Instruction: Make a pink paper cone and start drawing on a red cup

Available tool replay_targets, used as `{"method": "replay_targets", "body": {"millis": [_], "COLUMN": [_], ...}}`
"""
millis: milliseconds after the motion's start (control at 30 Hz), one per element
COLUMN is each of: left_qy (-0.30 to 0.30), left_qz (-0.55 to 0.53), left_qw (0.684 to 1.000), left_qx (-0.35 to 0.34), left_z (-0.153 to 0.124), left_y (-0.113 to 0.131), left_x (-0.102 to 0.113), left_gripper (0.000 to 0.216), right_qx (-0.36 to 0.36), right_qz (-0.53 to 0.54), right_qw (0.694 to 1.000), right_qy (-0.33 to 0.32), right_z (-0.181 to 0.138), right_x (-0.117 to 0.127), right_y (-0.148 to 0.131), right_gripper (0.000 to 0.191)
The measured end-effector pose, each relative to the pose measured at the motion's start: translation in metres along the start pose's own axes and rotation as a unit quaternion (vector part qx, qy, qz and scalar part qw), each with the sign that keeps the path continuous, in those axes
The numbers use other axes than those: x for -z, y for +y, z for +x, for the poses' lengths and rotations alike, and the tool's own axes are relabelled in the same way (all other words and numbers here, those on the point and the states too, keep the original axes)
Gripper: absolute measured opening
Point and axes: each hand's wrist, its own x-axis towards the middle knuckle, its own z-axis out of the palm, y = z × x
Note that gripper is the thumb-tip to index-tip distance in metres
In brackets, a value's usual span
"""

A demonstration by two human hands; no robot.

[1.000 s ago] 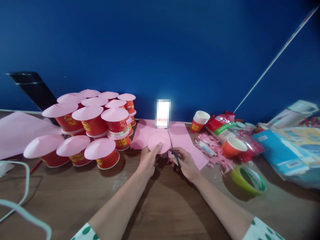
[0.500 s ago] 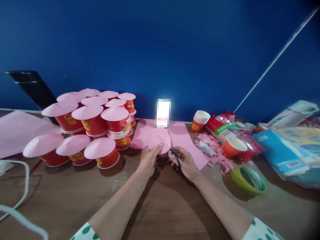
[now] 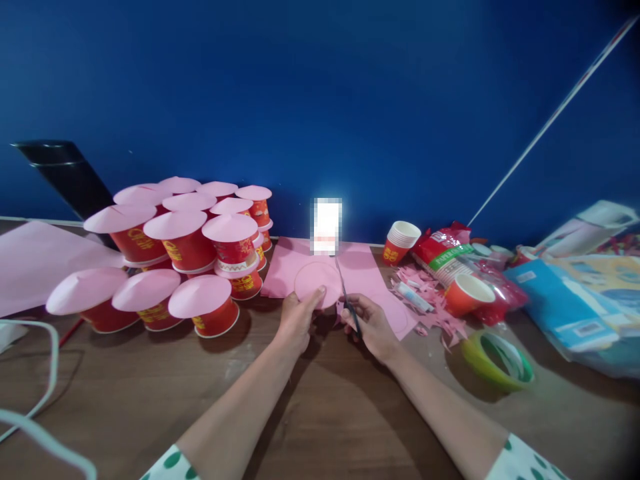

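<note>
Fingers of the left hand are clamped on the disc, steadied for the scissors gripped by the right hand.

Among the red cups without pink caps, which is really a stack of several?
The stack of cups by the blue wall, showing layered white rims; the single cup near the green tape ring shows one rim.

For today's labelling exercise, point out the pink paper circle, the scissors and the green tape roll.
pink paper circle (image 3: pixel 315 279), head view, middle of its flat face.
scissors (image 3: pixel 343 287), head view, on the blades.
green tape roll (image 3: pixel 470 357), head view, left side of the ring's band.
</note>
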Motion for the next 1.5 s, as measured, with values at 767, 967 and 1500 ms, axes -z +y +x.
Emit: {"method": "replay_targets", "body": {"millis": [767,967,1500], "left_qy": [-0.006,0.002,0.021], "left_qz": [-0.005,-0.002,-0.015], "left_qw": [1.000,1.000,1.000], "left_qx": [-0.002,-0.001,0.002], "left_z": [-0.0032,-0.0040,-0.0036], "left_y": [0.0048,0.0053,0.0068], "left_x": [-0.0013,-0.0021,-0.0038], "left_gripper": [0.043,0.043,0.044], "right_qx": [-0.005,-0.004,0.004], "right_qz": [0.001,0.003,-0.012], "right_qw": [1.000,1.000,1.000], "right_qy": [-0.002,-0.003,-0.005], "right_z": [-0.0001,0.0009,0.0009], "right_x": [-0.0002,0.0003,0.0008], "right_y": [-0.0004,0.0018,0.0033], "right_gripper": [0.043,0.043,0.045]}}
